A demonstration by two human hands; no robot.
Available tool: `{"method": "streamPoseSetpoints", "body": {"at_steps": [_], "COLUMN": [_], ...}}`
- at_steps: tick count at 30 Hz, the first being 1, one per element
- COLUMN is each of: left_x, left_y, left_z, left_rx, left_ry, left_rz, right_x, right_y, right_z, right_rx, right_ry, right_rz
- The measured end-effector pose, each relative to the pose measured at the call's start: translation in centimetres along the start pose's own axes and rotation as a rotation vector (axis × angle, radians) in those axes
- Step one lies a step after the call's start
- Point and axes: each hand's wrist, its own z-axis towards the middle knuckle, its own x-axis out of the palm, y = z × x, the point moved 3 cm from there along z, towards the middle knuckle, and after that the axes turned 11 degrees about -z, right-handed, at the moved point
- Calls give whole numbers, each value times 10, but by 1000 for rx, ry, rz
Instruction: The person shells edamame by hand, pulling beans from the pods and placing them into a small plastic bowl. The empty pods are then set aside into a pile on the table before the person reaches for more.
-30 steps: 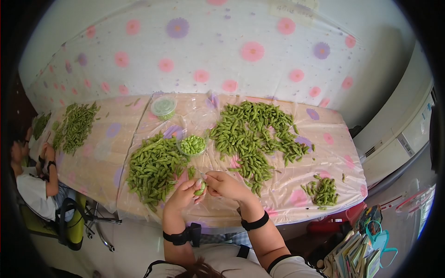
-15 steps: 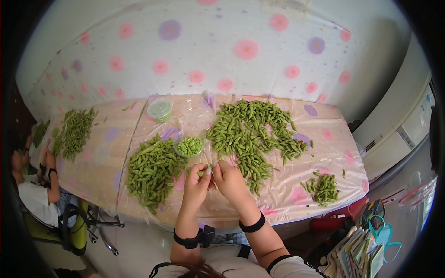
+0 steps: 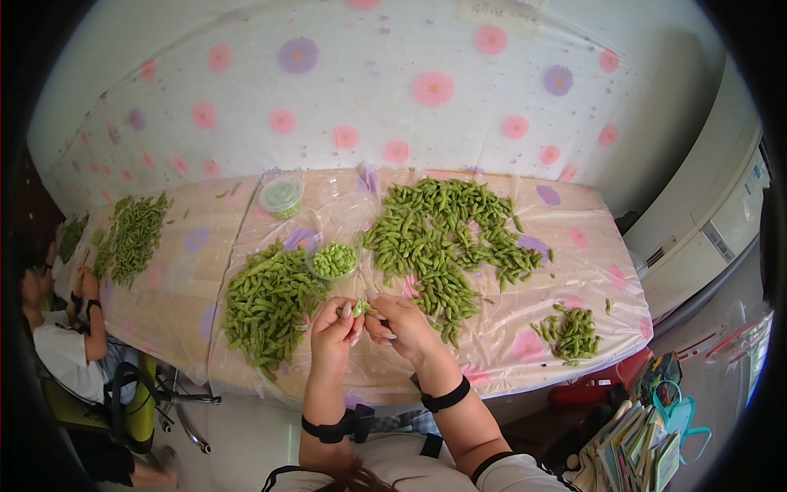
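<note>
In front of the table edge, my left hand [image 3: 333, 326] is closed with a green soybean pod [image 3: 360, 308] between thumb and fingers. My right hand [image 3: 402, 324] is pinched close beside it, fingertips at the pod's right end. Just beyond both hands stands a clear round tub [image 3: 352, 273] holding shelled green beans [image 3: 334, 261]. A large heap of pods [image 3: 270, 307] lies left of my left hand, and a wider spread of pods [image 3: 443, 230] reaches back and right.
A lidded tub [image 3: 281, 197] stands at the back, with a clear lid [image 3: 351, 215] near it. A small pod pile [image 3: 574, 334] lies at right. On the left, another person [image 3: 74, 344] sits by more pods [image 3: 135, 238]. Books [image 3: 631, 451] are stacked at lower right.
My hands have drawn slightly apart, the left moving a little left and down and the right tilting outward. More of the green pod shows between them. A foot appears at lower left.
</note>
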Motion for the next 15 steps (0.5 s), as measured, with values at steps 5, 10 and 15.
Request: {"method": "streamPoseSetpoints", "body": {"at_steps": [5,10,15], "left_x": [-9,-22,-24], "left_y": [3,8,13], "left_z": [1,4,6], "left_rx": [-7,114,207], "left_ry": [-21,-238,-261], "left_rz": [-110,268,317], "right_x": [5,19,33], "right_y": [-11,9,12], "right_z": [10,-3,-9], "right_rx": [-90,-775,-803], "right_ry": [-159,-661,-423], "right_rz": [-280,-1090,-1312]}}
